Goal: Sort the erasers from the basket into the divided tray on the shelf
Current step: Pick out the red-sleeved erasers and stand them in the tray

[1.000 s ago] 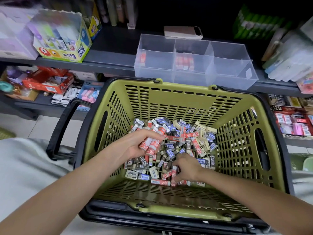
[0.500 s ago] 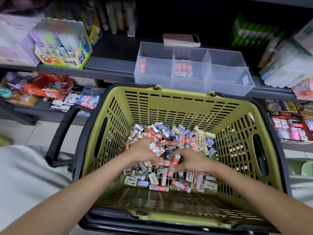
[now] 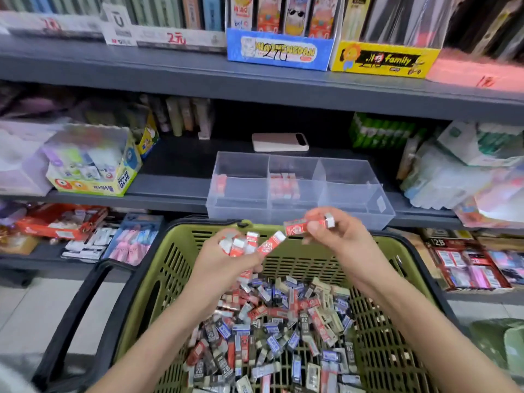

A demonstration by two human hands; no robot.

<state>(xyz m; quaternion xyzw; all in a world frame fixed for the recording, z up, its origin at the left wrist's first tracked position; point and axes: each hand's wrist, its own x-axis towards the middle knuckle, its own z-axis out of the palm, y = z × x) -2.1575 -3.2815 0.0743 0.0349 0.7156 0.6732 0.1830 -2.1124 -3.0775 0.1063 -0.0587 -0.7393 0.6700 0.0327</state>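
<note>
A green basket point(image 3: 181, 268) with a black rim holds a heap of loose erasers point(image 3: 283, 330) in red, blue, black and cream sleeves. My left hand point(image 3: 224, 265) grips a bunch of red-sleeved erasers point(image 3: 249, 243) above the basket's far rim. My right hand point(image 3: 337, 234) pinches one red-sleeved eraser point(image 3: 306, 225) just in front of the clear divided tray point(image 3: 351, 205) on the shelf. The tray's left compartment holds one red eraser point(image 3: 221, 184), the middle one several red erasers point(image 3: 283, 185), the right one looks bare.
A phone-like flat device point(image 3: 279, 141) lies behind the tray. A glue box point(image 3: 93, 163) stands to the left, packaged goods point(image 3: 465, 177) to the right. A shelf edge point(image 3: 255, 83) runs above. The basket's black handle point(image 3: 73, 313) hangs at left.
Both hands have risen out of the eraser heap to the basket's far rim, carrying red erasers toward the tray. The view has tilted upward, showing more shelf.
</note>
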